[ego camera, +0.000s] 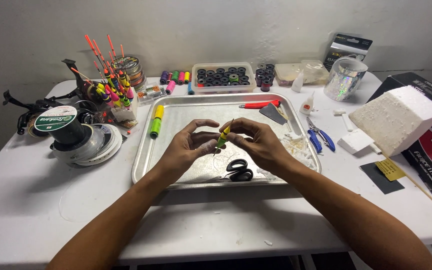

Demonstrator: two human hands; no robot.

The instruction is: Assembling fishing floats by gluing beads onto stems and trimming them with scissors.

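Over a metal tray (176,112), both of my hands pinch one small fishing float (223,136), yellow at the top and green lower down, with a thin stem. My left hand (188,146) grips its lower end with thumb and fingers. From the right, my right hand (256,140) holds its upper part. Black scissors (239,170) lie on the tray just below my hands. A yellow foam tube (159,111) and a green one (155,128) rest at the tray's left side.
A red-handled knife (259,105) and foam scraps lie on the tray's right. Left: line spools (76,135), reels, a stand of finished floats (111,85). Back: a box of black spools (223,77). Right: blue pliers (320,136), white foam block (395,117), glue bottle (307,105).
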